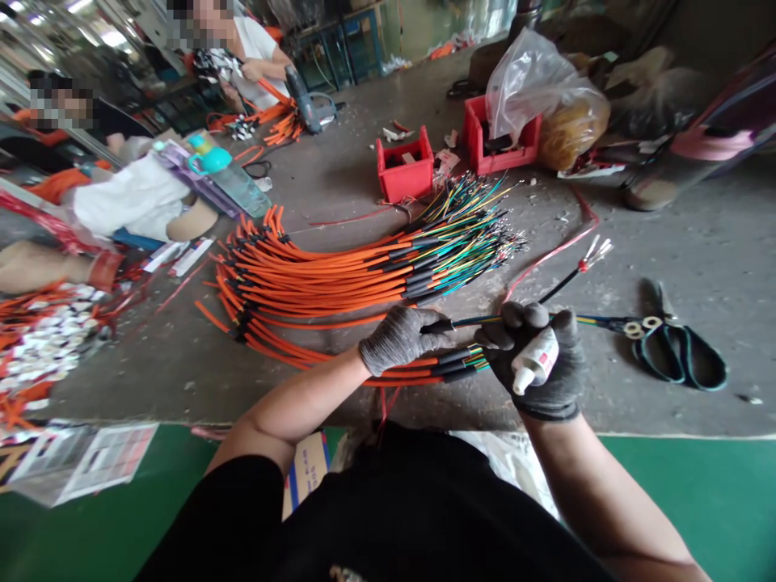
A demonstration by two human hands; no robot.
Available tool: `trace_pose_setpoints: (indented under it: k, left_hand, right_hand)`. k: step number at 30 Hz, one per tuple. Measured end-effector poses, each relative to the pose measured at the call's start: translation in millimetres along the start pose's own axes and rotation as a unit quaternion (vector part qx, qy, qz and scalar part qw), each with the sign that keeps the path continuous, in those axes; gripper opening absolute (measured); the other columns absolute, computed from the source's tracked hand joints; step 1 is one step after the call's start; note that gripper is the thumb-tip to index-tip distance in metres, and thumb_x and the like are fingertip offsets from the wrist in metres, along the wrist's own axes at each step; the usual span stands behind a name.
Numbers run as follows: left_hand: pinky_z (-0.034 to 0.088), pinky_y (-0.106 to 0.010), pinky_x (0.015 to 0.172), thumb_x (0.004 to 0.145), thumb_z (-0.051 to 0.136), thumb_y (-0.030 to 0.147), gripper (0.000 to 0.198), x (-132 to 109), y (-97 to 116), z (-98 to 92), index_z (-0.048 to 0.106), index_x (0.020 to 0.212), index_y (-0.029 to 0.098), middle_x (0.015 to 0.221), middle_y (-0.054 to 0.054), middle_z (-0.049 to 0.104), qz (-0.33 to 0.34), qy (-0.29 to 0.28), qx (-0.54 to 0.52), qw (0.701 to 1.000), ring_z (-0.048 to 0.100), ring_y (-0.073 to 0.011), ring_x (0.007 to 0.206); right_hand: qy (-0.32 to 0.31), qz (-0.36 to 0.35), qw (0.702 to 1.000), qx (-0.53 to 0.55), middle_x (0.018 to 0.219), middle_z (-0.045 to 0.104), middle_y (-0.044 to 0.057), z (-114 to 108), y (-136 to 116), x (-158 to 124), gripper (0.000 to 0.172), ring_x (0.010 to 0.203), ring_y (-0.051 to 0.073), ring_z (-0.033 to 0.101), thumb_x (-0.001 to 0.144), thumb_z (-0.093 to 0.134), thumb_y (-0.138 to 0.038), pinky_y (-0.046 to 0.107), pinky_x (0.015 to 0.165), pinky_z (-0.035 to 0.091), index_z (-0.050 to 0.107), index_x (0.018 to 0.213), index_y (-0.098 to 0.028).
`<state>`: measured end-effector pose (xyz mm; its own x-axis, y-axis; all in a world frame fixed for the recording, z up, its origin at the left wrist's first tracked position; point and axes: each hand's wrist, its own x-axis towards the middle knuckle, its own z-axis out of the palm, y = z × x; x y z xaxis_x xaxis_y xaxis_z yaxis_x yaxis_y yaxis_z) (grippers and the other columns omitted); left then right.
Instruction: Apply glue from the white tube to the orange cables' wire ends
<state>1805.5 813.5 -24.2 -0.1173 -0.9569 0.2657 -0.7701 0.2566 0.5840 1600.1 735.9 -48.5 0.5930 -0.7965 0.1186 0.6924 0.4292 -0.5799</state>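
My left hand [397, 338], in a grey knit glove, is closed around the black-sleeved end [437, 326] of an orange cable. Thin blue and yellow wires [476, 321] run from that end to my right hand [561, 364], also gloved. Its fingers are closed, with a small white squeeze tube [538, 358] held against the palm, nozzle toward me. Past this hand the wires end in ring terminals [641, 326]. A black cable with stripped white leads [575, 273] sticks out beyond my fingers. Just past my hands lies a large bundle of orange cables [315, 279] with black sleeves and bare coloured wires.
Black-handled scissors [679, 352] lie right of my hands. Two red bins [405, 167] stand at the back, one under a clear plastic bag [533, 85]. A turquoise-lidded bottle [227, 174] lies at left. Beyond are a heat gun [303, 101] and a co-worker [258, 61] handling orange cables.
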Motion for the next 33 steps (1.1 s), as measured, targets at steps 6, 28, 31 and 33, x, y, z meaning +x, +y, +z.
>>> trace_pose_setpoints:
  k: [6,28,31,33]
  left_hand:
    - [0.059,-0.034,0.088,0.1,0.068,0.037,0.027,8.1,14.5,8.4,0.08,0.111,0.016,0.104,-0.009,0.082,-0.007,-0.021,0.025,0.999,0.077,-0.0231,0.094]
    - [0.062,-0.034,0.089,0.099,0.067,0.045,0.042,-6.7,-7.3,6.9,0.066,0.129,0.016,0.111,-0.009,0.078,0.021,-0.073,-0.062,0.995,0.076,-0.0217,0.099]
    - [0.06,-0.036,0.094,0.109,0.046,0.037,0.033,-19.7,-33.3,7.1,0.07,0.121,0.018,0.101,-0.007,0.078,-0.015,-0.081,0.044,0.996,0.074,-0.0211,0.097]
    - [0.059,-0.038,0.098,0.11,0.041,0.031,0.035,-27.7,-46.0,11.9,0.07,0.122,0.018,0.107,-0.008,0.078,-0.042,-0.067,0.092,0.993,0.073,-0.0221,0.102]
  right_hand:
    - [0.029,-0.042,0.998,-0.04,0.081,0.067,0.0,4.3,-2.3,-11.6,0.029,0.063,0.016,0.054,0.086,0.074,-0.063,0.034,0.057,0.051,0.081,0.08,-0.035]
    - [0.022,-0.028,0.994,-0.099,0.088,0.076,0.0,2.2,-6.2,-11.1,0.037,0.065,0.018,0.061,0.094,0.06,-0.067,0.041,0.07,0.061,0.084,0.095,-0.039]
    - [0.051,0.007,0.994,-0.101,0.101,0.08,0.001,-19.3,-1.1,-2.3,0.039,0.073,0.019,0.068,0.091,0.063,-0.069,0.038,0.071,0.062,0.084,0.101,-0.037]
    - [0.069,0.039,0.989,-0.125,0.115,0.081,0.001,-39.0,2.7,-2.3,0.042,0.084,0.021,0.074,0.091,0.062,-0.07,0.04,0.078,0.064,0.083,0.104,-0.036]
